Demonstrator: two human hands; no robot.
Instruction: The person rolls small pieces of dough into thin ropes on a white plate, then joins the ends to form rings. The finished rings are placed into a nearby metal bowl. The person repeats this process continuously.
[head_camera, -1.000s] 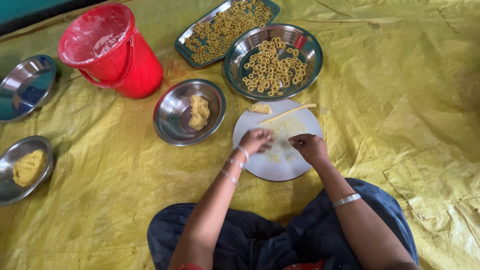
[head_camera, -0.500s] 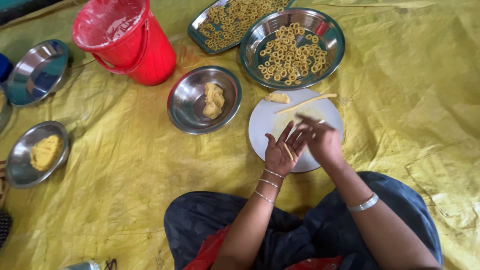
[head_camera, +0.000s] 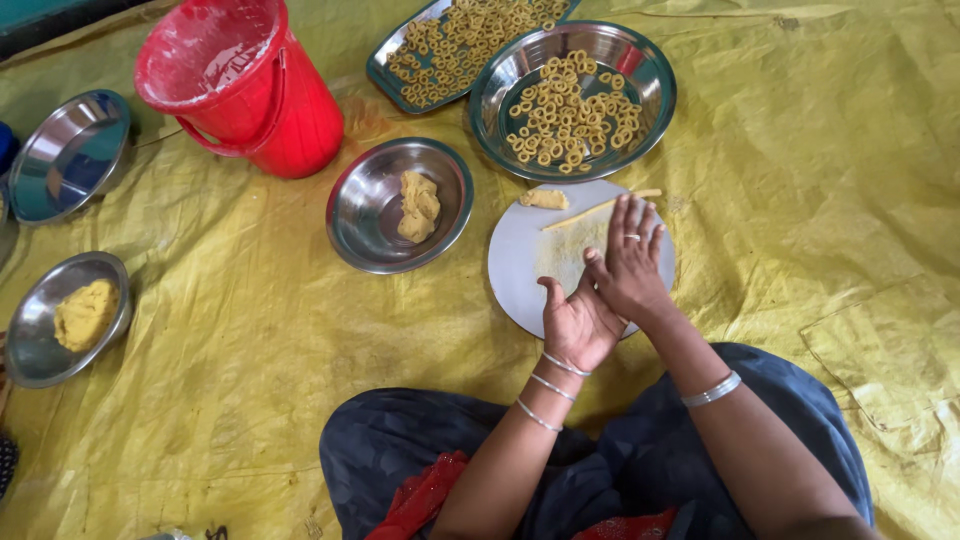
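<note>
**Two palms pressed together above the white board**

The left hand (head_camera: 580, 325) is turned palm up, fingers loosely spread, and the right hand (head_camera: 630, 262) is laid flat across it with its fingers stretched out straight. Neither grip is closed around anything: the palms are pressed one on the other. Whether a piece of dough is caught between them cannot be told, since the contact is hidden. A ring is worn on one right finger, and thin metal bangles are seen on both wrists.

Both hands are held over the near edge of a round white board (head_camera: 520, 262), smooth and dusted with a pale floury patch. On its far side a thin rolled dough strip (head_camera: 600, 208) is laid, and just beside that a small dough lump (head_camera: 544, 199).

Just beyond the board a wide steel plate (head_camera: 655, 95) is filled with small yellow dough rings (head_camera: 565, 110); behind it a teal tray (head_camera: 385, 72) is loaded with more. To the left of the board a shiny steel bowl (head_camera: 365, 215) with soft yellow dough (head_camera: 417, 205) is set, clear of the hands. A red plastic bucket (head_camera: 300, 110), an empty steel dish (head_camera: 70, 155) and another dough-filled steel bowl (head_camera: 25, 345) are placed farther left, all on a crinkled yellow sheet (head_camera: 820, 200) spread over the floor.
</note>
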